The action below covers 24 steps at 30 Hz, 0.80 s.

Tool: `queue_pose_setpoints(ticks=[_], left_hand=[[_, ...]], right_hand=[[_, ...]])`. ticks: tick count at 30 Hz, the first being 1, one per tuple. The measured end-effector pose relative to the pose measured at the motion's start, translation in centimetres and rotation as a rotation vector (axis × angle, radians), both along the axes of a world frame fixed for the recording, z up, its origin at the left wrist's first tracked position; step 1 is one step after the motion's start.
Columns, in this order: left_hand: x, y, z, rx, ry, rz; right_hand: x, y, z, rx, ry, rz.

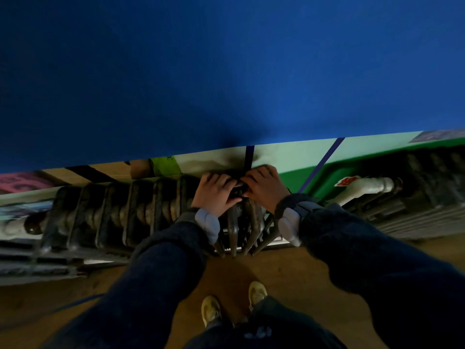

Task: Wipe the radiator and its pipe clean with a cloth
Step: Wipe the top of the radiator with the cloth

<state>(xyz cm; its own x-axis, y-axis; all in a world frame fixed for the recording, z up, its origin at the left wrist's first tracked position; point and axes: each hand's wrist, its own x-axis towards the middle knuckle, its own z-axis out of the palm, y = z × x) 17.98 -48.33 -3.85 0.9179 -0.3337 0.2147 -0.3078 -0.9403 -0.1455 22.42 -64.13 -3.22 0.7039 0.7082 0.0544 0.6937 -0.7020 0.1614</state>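
**Radiator** (125, 210): dark, ribbed cast iron. It is standing against the wall (226, 71) with its long axis running left to right across the view, and its sections are lining up side by side from the far left to just under the hands.

**Cloth** (237, 188): a small dark wad sitting on the radiator's top edge near its right end, between the two hands. It is dim, so I am judging it to be the cloth rather than reading it plainly.

**Left hand** (216, 195): it is lying over the radiator top with its fingers curling onto the wad from the left.

**Right hand** (266, 190): it is closing on the same wad from the right, fingers bent, nearly touching the left hand.

**Pipe** (364, 187): pale, with a red-and-white tag (347, 181). It is running off rightward from the radiator's end, roughly along the same axis. It is lying to the right of both hands, apart from them, and the right hand is the nearer.

**Second ribbed unit** (427, 172): dark, sitting beyond the pipe at far right.

**Floor** (289, 268): brown, with a pair of light shoes (211, 309) pointing at the radiator.

**Judgement:** wiping is under way at the right-hand sections. Reaching the pipe is calling for a sideways travel to the right along the radiator's length, led by the right hand. The ribs to the left are calling for the opposite travel.
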Motion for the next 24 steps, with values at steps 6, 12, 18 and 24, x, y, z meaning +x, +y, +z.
queue_pose_setpoints(ticks=[6,12,18,24], left_hand=[[-1.4,-1.0,1.0,-0.053,0.004,0.013],[-4.4,-0.7,0.7,-0.085,-0.006,-0.119],[-5.7,-0.5,0.3,-0.063,-0.071,-0.204],[-4.2,-0.8,0.6,0.017,-0.076,-0.107]], right_hand=[[-1.5,0.2,0.1,-0.05,-0.097,0.018],[-5.1,-1.9,-1.3,0.122,-0.191,0.083],[-6.2,-2.9,-1.6,0.204,-0.174,0.117],[-4.8,-2.0,-0.9,0.202,-0.208,0.082]])
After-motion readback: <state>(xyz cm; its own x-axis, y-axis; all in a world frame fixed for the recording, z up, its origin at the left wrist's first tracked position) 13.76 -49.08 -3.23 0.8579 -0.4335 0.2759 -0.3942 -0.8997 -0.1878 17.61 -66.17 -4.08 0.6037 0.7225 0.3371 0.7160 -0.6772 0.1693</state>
